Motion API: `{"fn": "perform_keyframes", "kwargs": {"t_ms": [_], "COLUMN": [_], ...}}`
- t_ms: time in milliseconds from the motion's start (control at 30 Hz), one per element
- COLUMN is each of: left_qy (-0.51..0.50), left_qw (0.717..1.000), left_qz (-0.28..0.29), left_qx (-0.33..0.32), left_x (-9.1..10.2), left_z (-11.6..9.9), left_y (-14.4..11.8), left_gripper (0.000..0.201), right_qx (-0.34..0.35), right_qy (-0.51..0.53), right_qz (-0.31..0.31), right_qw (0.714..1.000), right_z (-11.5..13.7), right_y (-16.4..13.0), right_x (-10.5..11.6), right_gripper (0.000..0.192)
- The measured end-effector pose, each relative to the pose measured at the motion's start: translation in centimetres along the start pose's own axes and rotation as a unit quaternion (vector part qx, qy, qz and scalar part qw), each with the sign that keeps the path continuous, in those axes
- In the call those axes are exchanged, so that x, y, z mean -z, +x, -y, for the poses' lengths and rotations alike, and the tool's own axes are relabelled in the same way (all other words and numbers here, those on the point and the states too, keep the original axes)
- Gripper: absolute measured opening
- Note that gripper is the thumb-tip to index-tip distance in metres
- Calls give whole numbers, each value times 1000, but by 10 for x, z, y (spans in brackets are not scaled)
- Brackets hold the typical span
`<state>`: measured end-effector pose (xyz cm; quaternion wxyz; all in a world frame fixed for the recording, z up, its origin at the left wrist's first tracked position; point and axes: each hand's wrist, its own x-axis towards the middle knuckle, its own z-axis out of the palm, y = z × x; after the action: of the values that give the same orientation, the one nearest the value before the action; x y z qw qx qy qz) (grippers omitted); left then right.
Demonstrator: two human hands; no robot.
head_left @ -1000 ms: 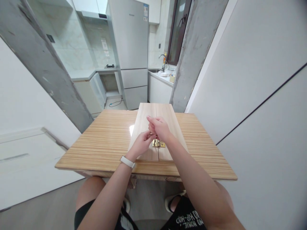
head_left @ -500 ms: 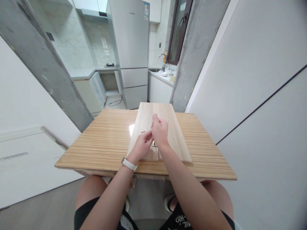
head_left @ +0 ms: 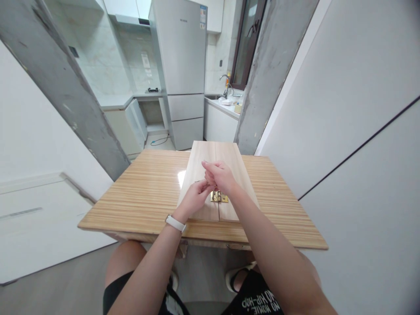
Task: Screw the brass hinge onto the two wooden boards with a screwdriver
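Observation:
Two pale wooden boards (head_left: 229, 151) lie side by side on the table, with a narrow seam between them. A brass hinge (head_left: 219, 197) spans the seam near their front end. Above the hinge my right hand (head_left: 221, 176) is closed in a fist, thumb pointing left; what it grips is hidden, though a small reddish bit shows beneath it. My left hand (head_left: 196, 194), with a white-banded watch on the wrist, rests low over the left board. Its fingertips are drawn together beside the hinge, under the right fist, and whatever they pinch cannot be made out.
The wood-grain table (head_left: 144, 188) reaches out on both sides of the boards, its front edge above my knees. Beyond it stand a silver refrigerator (head_left: 180, 57) and a sink counter (head_left: 223, 116). White panels flank the table left and right.
My right hand has turned, its thumb swinging from upward to leftward, and its forearm has shifted right. More of the brass hinge shows now. My left hand stays nearly in place.

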<state>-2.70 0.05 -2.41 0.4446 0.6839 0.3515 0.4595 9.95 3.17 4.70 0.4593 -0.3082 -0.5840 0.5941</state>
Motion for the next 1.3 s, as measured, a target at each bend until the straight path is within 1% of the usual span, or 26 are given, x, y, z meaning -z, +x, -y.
{"fn": "perform_keyframes", "kwargs": {"t_ms": [100,167,233,300,333,367,400,433,467,500,567,600,633,700,733,767,800,833,867,933,1000,1067,1133,1200,1233,1300], "left_qy": [-11,-17,-16,-9,-4,3,10,15,17,15,8,7,8,13,13,10,7,5,3,-1,-5,-9,-16,-24,-25,-16], "left_qw": [1000,1000,999,999,999,1000,1000,999,999,999,1000,1000,1000,1000,1000,1000,1000,1000,1000,1000,1000,1000,1000,999,998,997], "left_qz": [13,23,31,31,27,20,11,1,-8,-14,-19,-18,-18,-18,-19,-21,-23,-24,-23,-17,-10,-2,18,44,55,69], "left_qx": [1,1,-2,-11,-17,-23,-28,-29,-29,-27,-20,-16,-12,-3,0,2,2,2,2,1,-4,-7,-6,0,3,3], "left_x": [0,-1,-3,-5,-6,-6,-7,-7,-7,-7,-7,-7,-7,-8,-8,-9,-9,-9,-9,-8,-6,-3,-1,0,1,1], "left_z": [2,3,3,3,4,4,4,3,3,2,-1,-3,-4,-5,-5,-5,-4,-3,-2,-1,0,0,0,-1,-1,-2], "left_y": [1,2,2,1,0,-1,-2,-3,-4,-4,-5,-5,-6,-6,-6,-6,-5,-5,-4,-3,-1,2,4,6,7,8], "left_gripper": [27,28,28,26,25,23,22,22,22,22,22,22,22,24,25,26,28,29,30,29,27,26,25,27,28,30], "right_qx": [40,69,101,128,138,144,147,146,141,131,96,75,53,12,-7,-24,-38,-46,-48,-37,-14,10,38,75,97,136], "right_qy": [-35,-63,-95,-116,-119,-119,-116,-112,-108,-103,-84,-68,-50,-22,-19,-20,-22,-22,-17,-1,12,8,-20,-64,-85,-115], "right_qz": [-112,-187,-281,-382,-421,-446,-457,-451,-425,-379,-237,-151,-68,66,120,161,187,195,186,132,49,-39,-123,-214,-265,-366], "right_qw": [992,978,950,908,888,875,870,873,888,910,963,983,995,998,993,987,981,980,981,991,999,999,991,972,956,913], "right_z": [-5,-8,-10,-14,-15,-17,-17,-18,-17,-15,-9,-4,0,8,11,13,14,14,14,10,5,0,-5,-10,-11,-14], "right_y": [-6,-10,-14,-17,-17,-18,-18,-18,-17,-17,-16,-15,-14,-11,-10,-8,-7,-6,-4,-3,-2,-2,-4,-7,-9,-12], "right_x": [-8,-13,-19,-26,-30,-33,-34,-34,-33,-29,-16,-8,0,15,21,24,26,26,24,16,8,0,-7,-14,-17,-24], "right_gripper": [65,64,62,60,60,59,59,59,59,59,57,55,51,49,51,54,58,61,63,65,65,64,63,62,62,61]}}
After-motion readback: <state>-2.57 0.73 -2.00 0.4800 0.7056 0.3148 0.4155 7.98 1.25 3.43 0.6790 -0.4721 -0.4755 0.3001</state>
